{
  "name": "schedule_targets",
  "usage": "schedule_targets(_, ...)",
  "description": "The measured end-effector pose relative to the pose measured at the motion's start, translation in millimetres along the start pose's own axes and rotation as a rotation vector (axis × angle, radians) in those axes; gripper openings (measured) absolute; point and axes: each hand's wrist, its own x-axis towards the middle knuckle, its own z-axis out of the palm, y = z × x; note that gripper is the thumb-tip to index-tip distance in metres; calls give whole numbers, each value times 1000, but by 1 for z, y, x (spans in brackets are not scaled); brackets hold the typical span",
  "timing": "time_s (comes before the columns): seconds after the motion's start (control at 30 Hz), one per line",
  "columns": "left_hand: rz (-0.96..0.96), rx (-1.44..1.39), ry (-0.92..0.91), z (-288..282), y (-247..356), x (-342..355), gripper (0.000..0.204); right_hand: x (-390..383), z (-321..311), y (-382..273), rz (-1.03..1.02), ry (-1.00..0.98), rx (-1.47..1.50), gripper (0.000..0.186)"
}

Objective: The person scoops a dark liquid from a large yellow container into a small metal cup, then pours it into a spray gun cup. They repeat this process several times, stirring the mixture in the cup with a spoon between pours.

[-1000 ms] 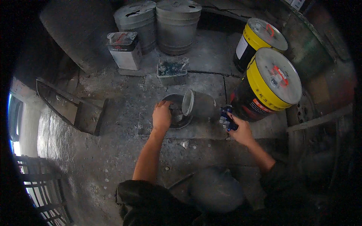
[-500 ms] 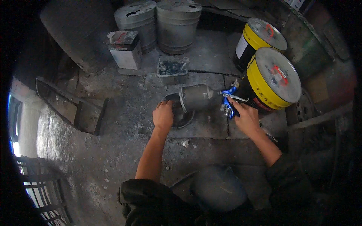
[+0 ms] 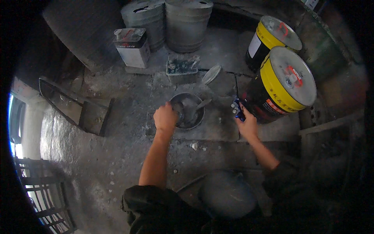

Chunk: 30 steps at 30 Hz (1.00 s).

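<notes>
My right hand [image 3: 248,124] is closed round the handle of a blue and silver spray gun [image 3: 237,109], to the right of a round metal bowl [image 3: 203,116]. The gun's grey cup [image 3: 226,85] points up and away, its pale rim facing the upper left. At the bowl's left rim, my left hand [image 3: 165,118] has its fingers curled in against a dark rounded thing; what it grips is not clear. Inside the bowl, which looks grey and wet, a pale flat-bladed tool [image 3: 200,104] leans on the right side.
Two yellow and black drums [image 3: 286,87] stand at the right. Behind the bowl are a grey-crusted tub [image 3: 181,72], a rectangular can [image 3: 133,52] and two grey drums [image 3: 187,29]. A metal frame [image 3: 91,117] lies left; a rounded grey object [image 3: 228,195] is near me.
The spray gun has swung back from over the bowl, its cup turning up and away. This uncovers the bowl and the flat tool in it. My left hand stays at the rim.
</notes>
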Motion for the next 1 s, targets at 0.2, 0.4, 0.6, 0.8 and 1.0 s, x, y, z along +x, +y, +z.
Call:
schedule_targets(0.2, -132, -174, 87, -5, -9, -6, 37, 2, 54, 11, 210, -92, -47, 68)
schedule_targets(0.4, -196, -208, 41, -1, -5, -2, 39, 18, 95, 25, 141, -98, -139, 76)
schedule_targets(0.6, -151, -183, 64, 3, -7, 1, 34, 40, 90, 47, 143, -184, -206, 71)
schedule_targets(0.8, -168, -141, 90, -2, -13, 3, 31, 67, 82, -20, 186, -150, 126, 58)
schedule_targets(1.0, -101, -143, 138, 1, -4, 3, 34, 89, 118, -44, 384, -396, 546, 55)
